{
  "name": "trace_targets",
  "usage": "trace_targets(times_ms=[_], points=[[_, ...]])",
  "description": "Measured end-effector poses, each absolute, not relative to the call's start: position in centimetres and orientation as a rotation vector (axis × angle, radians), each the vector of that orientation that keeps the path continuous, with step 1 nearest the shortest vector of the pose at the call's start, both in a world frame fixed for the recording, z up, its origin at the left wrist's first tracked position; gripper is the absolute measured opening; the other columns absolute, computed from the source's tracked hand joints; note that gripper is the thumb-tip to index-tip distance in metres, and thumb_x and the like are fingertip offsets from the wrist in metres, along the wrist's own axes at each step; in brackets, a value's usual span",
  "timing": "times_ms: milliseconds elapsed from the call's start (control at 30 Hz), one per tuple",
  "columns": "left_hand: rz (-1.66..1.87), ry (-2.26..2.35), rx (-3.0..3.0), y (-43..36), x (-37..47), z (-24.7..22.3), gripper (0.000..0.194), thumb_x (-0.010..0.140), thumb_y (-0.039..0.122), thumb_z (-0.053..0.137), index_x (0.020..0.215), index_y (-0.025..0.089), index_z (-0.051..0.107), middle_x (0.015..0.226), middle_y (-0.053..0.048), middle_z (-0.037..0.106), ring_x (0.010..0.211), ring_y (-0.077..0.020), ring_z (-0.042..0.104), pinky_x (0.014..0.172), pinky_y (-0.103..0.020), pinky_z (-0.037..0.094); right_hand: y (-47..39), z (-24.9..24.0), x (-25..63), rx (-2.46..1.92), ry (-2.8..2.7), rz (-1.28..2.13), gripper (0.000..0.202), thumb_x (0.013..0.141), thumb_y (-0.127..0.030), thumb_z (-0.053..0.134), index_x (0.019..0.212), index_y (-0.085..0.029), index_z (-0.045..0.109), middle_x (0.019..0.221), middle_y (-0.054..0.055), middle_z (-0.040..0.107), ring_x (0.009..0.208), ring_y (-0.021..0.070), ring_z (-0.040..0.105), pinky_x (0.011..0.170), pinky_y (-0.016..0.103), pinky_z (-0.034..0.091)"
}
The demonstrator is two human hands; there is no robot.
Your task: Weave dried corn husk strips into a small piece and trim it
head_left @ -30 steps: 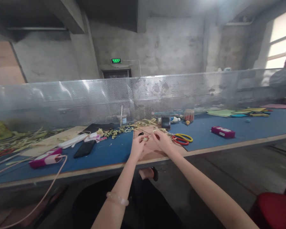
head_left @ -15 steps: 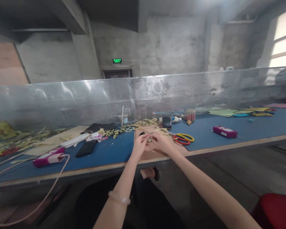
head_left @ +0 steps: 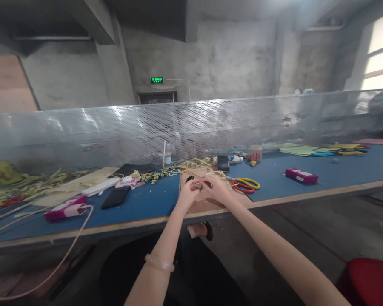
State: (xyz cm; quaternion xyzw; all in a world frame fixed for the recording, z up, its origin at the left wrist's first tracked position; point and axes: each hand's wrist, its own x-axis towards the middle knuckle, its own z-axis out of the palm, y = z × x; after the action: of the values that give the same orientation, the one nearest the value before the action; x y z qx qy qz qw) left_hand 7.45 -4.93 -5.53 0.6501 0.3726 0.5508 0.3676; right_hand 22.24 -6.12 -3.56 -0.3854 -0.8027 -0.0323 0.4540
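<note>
My left hand [head_left: 188, 194] and my right hand [head_left: 215, 189] meet at the fingertips over a brown board [head_left: 207, 205] at the table's front edge. The fingers of both are pinched together around something small and pale that is mostly hidden. Just right of my right hand lie scissors with red and yellow handles [head_left: 248, 183]. Behind the hands, pale plant strips [head_left: 196, 163] are strewn near a small dark-faced device [head_left: 223, 163].
On the blue table [head_left: 159, 199] at left are a black phone [head_left: 115, 197], a purple box [head_left: 64, 209] with a cable, and dried strips [head_left: 35, 187]. Another purple box [head_left: 301, 175], a jar [head_left: 255, 153] and coloured sheets [head_left: 301, 150] are at right.
My fingertips have shifted slightly, and the small pale piece between them shows less. Both arms are nearly where they were.
</note>
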Motion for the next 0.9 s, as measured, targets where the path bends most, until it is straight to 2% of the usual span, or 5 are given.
trace_targets(times_ms=[200,300,467,633,900], points=[[1.428,0.983,1.649,-5.26,7.73,-5.36,0.038,0.061,0.007,0.056,0.098,0.015,0.057,0.078,-0.004,0.064,0.068,-0.0132,0.059,0.056,-0.021,0.043,-5.88,-3.6,22.26,-0.941,-1.974,-0.025,0.02,0.085,-0.025,0.044,0.09,-0.021,0.064,0.08,0.004,0.064,0.068,0.015,0.053,0.061,0.025,0.036],[1.415,1.047,1.635,-5.15,7.69,-5.53,0.03,0.062,0.008,0.054,0.092,0.015,0.058,0.077,-0.004,0.064,0.067,-0.0129,0.058,0.052,-0.019,0.041,-5.86,-3.7,22.31,-0.914,-1.977,-0.04,0.019,0.085,-0.024,0.045,0.088,-0.021,0.064,0.079,0.003,0.063,0.066,0.0141,0.052,0.06,0.025,0.036],[1.371,1.018,1.686,-5.25,7.61,-5.49,0.015,0.072,0.021,0.05,0.083,0.015,0.059,0.073,-0.004,0.063,0.069,-0.0133,0.057,0.053,-0.019,0.039,-5.69,-3.99,22.39,-0.851,-1.971,-0.034,0.02,0.086,-0.025,0.044,0.082,-0.021,0.063,0.077,0.003,0.063,0.066,0.0136,0.052,0.06,0.025,0.035],[1.398,1.021,1.698,-5.18,7.59,-5.5,0.017,0.072,0.023,0.05,0.083,0.015,0.059,0.073,-0.004,0.063,0.067,-0.0139,0.058,0.055,-0.022,0.041,-5.5,-4.14,22.45,-0.816,-1.982,-0.016,0.021,0.086,-0.03,0.045,0.088,-0.021,0.064,0.078,0.003,0.063,0.065,0.0133,0.052,0.06,0.025,0.037],[1.393,1.054,1.686,-5.24,7.57,-5.42,0.017,0.072,0.025,0.051,0.082,0.015,0.06,0.073,-0.005,0.066,0.068,-0.0152,0.061,0.055,-0.022,0.042,-5.3,-4.18,22.59,-0.832,-1.984,-0.014,0.021,0.086,-0.029,0.046,0.084,-0.02,0.064,0.079,0.004,0.06,0.071,0.0147,0.053,0.061,0.026,0.039]])
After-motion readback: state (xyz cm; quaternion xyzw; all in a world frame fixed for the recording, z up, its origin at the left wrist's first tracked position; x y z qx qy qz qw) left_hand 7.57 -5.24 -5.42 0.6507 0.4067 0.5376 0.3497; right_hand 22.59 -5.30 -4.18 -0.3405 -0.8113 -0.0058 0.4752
